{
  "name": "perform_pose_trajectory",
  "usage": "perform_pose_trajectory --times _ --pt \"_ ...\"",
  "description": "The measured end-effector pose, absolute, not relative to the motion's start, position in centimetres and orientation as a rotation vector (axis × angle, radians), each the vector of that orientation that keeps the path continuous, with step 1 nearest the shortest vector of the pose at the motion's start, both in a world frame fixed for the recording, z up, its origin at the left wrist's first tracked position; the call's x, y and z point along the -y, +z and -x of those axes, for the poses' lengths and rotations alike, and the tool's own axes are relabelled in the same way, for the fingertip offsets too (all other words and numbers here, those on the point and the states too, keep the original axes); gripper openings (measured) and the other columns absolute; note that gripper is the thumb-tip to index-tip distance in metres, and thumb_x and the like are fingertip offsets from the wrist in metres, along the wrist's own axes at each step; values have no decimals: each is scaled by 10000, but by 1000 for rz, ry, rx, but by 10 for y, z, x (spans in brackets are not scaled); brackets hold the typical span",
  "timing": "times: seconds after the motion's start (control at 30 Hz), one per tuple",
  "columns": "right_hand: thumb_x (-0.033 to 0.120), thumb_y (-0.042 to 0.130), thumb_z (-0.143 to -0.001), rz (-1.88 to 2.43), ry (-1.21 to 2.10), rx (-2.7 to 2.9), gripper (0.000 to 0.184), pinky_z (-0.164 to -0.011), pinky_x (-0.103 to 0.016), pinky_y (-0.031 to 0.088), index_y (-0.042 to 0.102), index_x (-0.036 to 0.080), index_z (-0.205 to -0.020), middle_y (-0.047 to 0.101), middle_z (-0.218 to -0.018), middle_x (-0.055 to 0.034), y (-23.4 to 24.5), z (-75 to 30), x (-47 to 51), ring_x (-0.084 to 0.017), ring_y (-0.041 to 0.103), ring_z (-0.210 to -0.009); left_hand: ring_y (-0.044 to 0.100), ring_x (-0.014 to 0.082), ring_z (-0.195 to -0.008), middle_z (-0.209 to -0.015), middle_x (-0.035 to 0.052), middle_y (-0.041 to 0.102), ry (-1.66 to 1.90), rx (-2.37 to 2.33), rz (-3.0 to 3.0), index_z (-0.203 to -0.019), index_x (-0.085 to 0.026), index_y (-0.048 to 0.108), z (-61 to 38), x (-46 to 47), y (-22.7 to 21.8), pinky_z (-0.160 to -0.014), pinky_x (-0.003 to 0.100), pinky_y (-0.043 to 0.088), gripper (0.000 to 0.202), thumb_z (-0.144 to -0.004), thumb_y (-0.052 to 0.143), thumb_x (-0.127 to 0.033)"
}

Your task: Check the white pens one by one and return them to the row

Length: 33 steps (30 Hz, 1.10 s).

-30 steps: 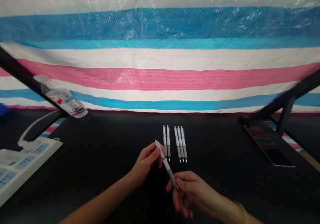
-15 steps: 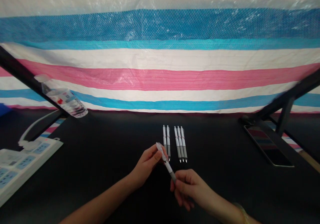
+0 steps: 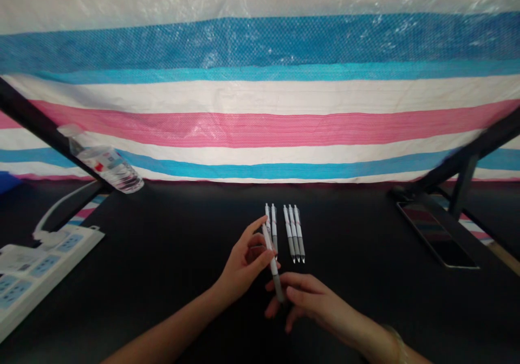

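Note:
A white pen (image 3: 272, 261) with a grey grip slants in front of me, its grey end toward me. My left hand (image 3: 244, 264) pinches it around the barrel between thumb and fingers, with the index finger stretched out along its upper end. At the grey end, my right hand (image 3: 303, 299) has its fingers apart around the pen; whether they touch it I cannot tell. Beyond my hands lie two similar pens (image 3: 274, 223), partly hidden by my left hand. To their right, three more pens (image 3: 293, 234) lie side by side.
On the left are a white power strip (image 3: 49, 277) with a plugged-in cable and a tilted clear bottle (image 3: 114, 169). A phone (image 3: 436, 236) lies at the right beside a black support bar (image 3: 463, 163). A striped sheet (image 3: 260, 131) hangs behind the black table (image 3: 349, 212).
The held pen has turned more upright. My left index finger has stretched out along it, and my right fingers have loosened and spread at its grey end.

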State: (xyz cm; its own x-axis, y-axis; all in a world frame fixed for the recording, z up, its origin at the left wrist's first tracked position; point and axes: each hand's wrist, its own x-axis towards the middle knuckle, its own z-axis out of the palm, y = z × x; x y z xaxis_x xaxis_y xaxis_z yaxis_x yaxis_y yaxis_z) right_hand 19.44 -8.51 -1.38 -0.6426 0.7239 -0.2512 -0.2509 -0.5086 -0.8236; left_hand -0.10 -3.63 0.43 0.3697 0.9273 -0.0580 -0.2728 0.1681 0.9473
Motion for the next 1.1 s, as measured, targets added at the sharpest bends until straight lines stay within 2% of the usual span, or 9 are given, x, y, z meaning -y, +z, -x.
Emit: perform_pose_trajectory --times 0.07,0.27,0.47,0.67,0.83,0.97,1.1 --pt "466 684 -908 791 2181 993 449 -715 -300 556 679 110 -1182 751 -1013 -170 -12 -195 84 -249 717 -964 710 172 -719 -884 -10 636 1006 -784 -1058 -1413 -278 420 1 36 5 -693 313 569 638 -866 746 -315" --pt "420 713 -887 761 2208 988 431 -725 -295 541 687 100 -1173 752 -1001 -168 -14 -195 84 -234 713 -932 716 170 -673 -836 -22 626 987 -795 -1061 -1248 -239 511 2 34 6 -641 283 563 483 -843 766 -303" --pt "395 707 -882 774 2224 975 422 -734 -310 536 682 109 -1191 753 -1009 -167 -14 -196 84 -237 709 -926 702 159 -684 -861 -14 643 990 -837 -994 -1384 -255 414 2 32 7 -658 286 560 635 -849 754 -292" --pt "376 747 -850 771 2225 940 412 -732 -320 537 683 116 -1163 753 -1017 -165 -16 -196 83 -240 714 -915 701 176 -690 -840 -8 644 987 -831 -1000 -1259 -225 510 4 30 5 -645 295 557 498 -833 762 -283" --pt "343 770 -826 788 2231 887 384 -742 -327 544 694 118 -1127 758 -971 -144 -14 -196 83 -241 723 -902 704 164 -692 -855 -11 652 994 -851 -1008 -1346 -241 464 4 28 6 -671 295 559 575 -847 745 -292" --pt "334 786 -800 794 2231 894 405 -729 -316 539 692 111 -1124 753 -969 -141 -13 -195 83 -237 720 -898 703 164 -670 -826 -19 647 1001 -885 -1017 -1304 -223 497 3 28 7 -647 283 555 555 -824 764 -307" --pt "337 787 -799 827 2230 899 417 -751 -338 534 682 100 -1126 748 -975 -152 -12 -195 83 -253 720 -915 702 156 -672 -829 -29 647 1033 -915 -1002 -1393 -247 428 3 28 7 -666 287 560 643 -839 749 -304"
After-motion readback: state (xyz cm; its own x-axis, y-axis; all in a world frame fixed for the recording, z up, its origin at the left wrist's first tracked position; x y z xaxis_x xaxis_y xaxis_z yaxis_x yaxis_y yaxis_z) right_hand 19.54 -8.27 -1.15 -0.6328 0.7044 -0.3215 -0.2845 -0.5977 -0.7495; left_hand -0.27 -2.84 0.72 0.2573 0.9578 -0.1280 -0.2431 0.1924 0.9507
